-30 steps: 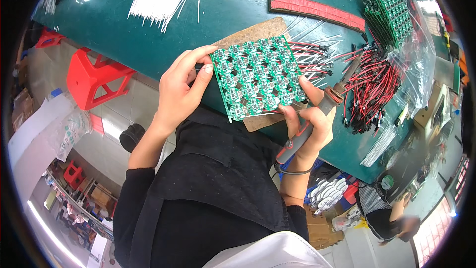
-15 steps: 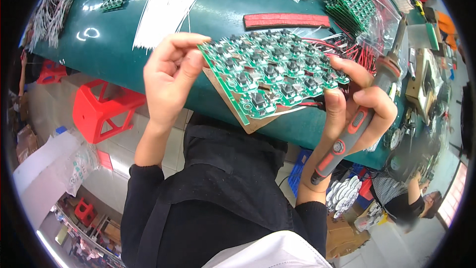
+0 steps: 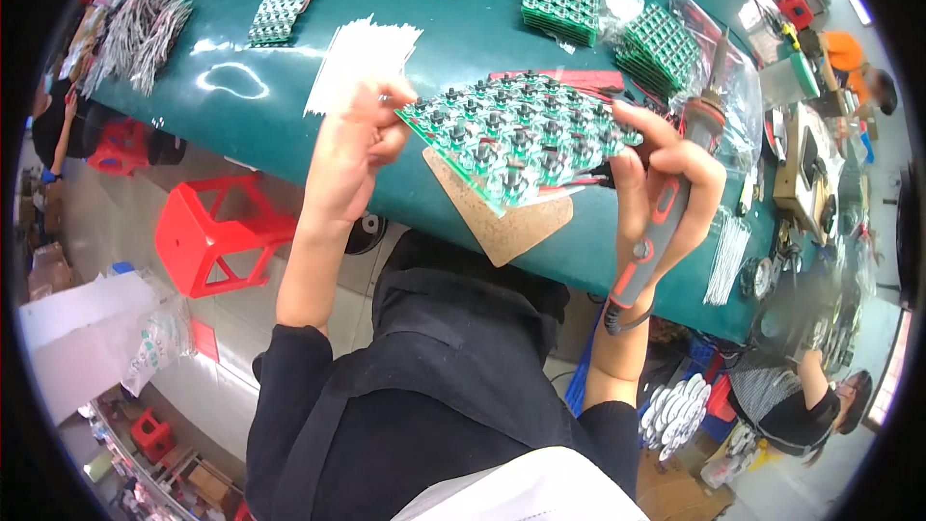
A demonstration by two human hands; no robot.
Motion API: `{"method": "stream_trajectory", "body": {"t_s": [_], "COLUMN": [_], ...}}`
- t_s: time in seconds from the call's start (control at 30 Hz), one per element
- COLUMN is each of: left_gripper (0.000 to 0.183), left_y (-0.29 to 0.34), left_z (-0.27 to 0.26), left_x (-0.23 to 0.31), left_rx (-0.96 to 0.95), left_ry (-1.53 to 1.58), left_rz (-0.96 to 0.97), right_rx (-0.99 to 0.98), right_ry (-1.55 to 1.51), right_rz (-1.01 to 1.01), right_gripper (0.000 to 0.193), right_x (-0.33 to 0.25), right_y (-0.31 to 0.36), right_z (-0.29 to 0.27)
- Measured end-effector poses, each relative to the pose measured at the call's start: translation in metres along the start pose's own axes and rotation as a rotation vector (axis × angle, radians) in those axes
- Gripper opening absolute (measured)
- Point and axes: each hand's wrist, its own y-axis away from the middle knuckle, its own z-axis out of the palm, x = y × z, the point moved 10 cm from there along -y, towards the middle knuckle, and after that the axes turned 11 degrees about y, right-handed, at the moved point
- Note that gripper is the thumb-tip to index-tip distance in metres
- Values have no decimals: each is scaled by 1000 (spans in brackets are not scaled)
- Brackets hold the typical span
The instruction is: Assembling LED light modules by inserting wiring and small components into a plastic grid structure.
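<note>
1. Green circuit panel [image 3: 526, 135]: between hands, tilted, raised over brown board [image 3: 502, 222].
2. Right hand [image 3: 670, 169]: pinching panel's right edge, soldering iron [image 3: 651, 232] in same grip, tip pointing away from panel.
3. Left hand [image 3: 352, 150]: at left corner; pinch or touch, can't tell from here.

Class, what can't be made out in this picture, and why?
All in the head view:
- rectangular green circuit-board panel: underside, turned away from the camera.
- flat brown board: upper part, hidden behind the panel.
- long red bar: near side, covered by the panel.
- dark grey shape at lower right: too blurred to identify.
</note>
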Motion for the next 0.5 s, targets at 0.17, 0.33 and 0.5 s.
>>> {"method": "stream_trajectory", "body": {"t_s": [0.17, 0.33, 0.5], "left_gripper": [28, 34, 34], "left_y": [19, -5, -56], "left_z": [-14, -79, -196], "left_x": [-54, 6, 94], "left_rx": [-10, 84, 394], "left_ry": [178, 130, -88], "left_rz": [-476, -118, 225], "right_rx": [-193, 105, 208], "right_ry": [84, 188, 265], "right_rz": [-107, 18, 244], "right_gripper": [32, 21, 13], "right_x": [-8, 16, 59], "right_y": [18, 36, 87], "right_z": [15, -42, -110]}}
